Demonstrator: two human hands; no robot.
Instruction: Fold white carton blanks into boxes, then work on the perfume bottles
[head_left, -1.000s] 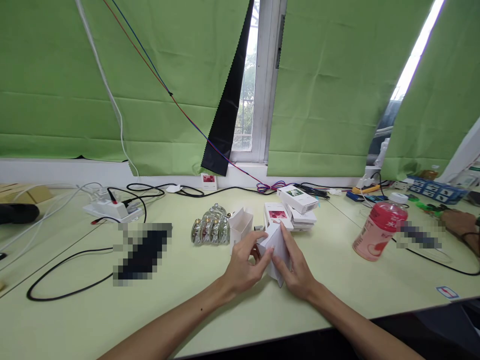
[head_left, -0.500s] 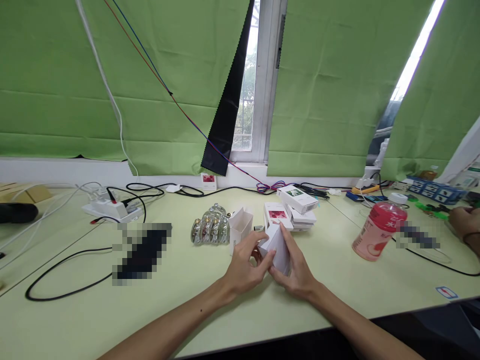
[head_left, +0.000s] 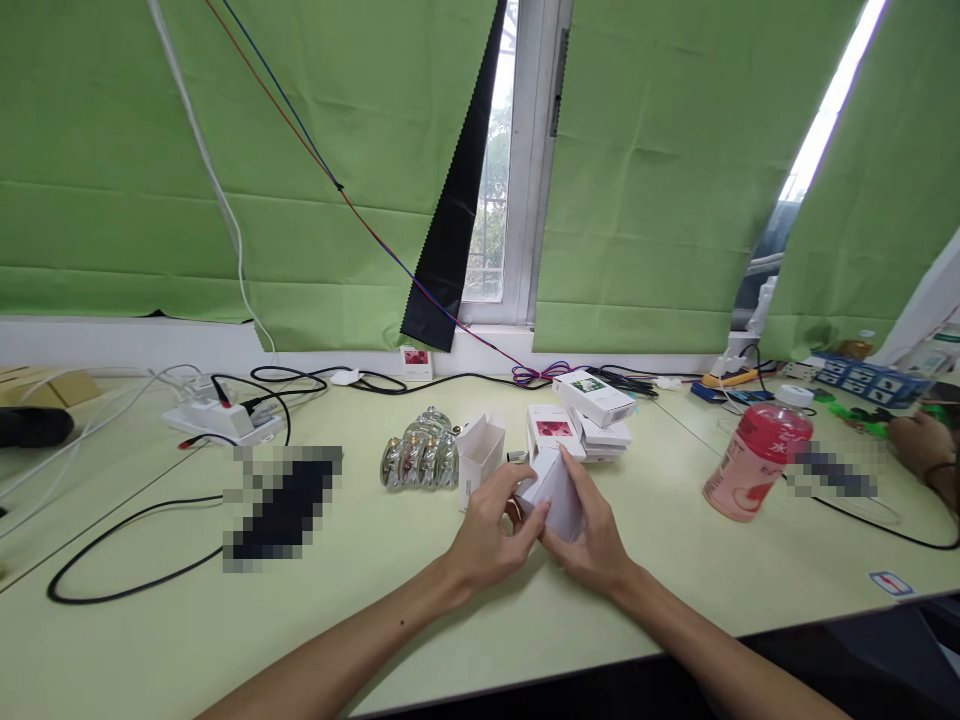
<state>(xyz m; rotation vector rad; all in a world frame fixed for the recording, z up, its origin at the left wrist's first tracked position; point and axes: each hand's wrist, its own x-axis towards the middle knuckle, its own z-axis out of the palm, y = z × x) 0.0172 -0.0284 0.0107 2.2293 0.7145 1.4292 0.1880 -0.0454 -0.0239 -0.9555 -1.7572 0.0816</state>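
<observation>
Both hands grip a small white cardboard box (head_left: 564, 512) just above the table. My left hand (head_left: 495, 530) has its fingers and thumb closed on the box's left side. On the other side, my right hand (head_left: 598, 545) wraps round it, with a fingertip at the top edge. An upright white box with its top flaps raised (head_left: 481, 458) stands just beyond my left hand. Left of it are several shiny metal round pieces in clear wrapping (head_left: 421, 458). Behind my hands lies a white box with a red picture (head_left: 555, 428).
Stacked white boxes (head_left: 597, 398) sit at the back. A pink-labelled bottle (head_left: 757, 465) stands to the right. At left are a power strip (head_left: 225, 420), black cable and a blurred-out dark object (head_left: 285, 510). Another person's hand (head_left: 926, 450) is at the far right edge, near a blue parts organiser (head_left: 870, 380).
My hands and the white box have hardly moved. At the far right, the other person's hand has shifted slightly left.
</observation>
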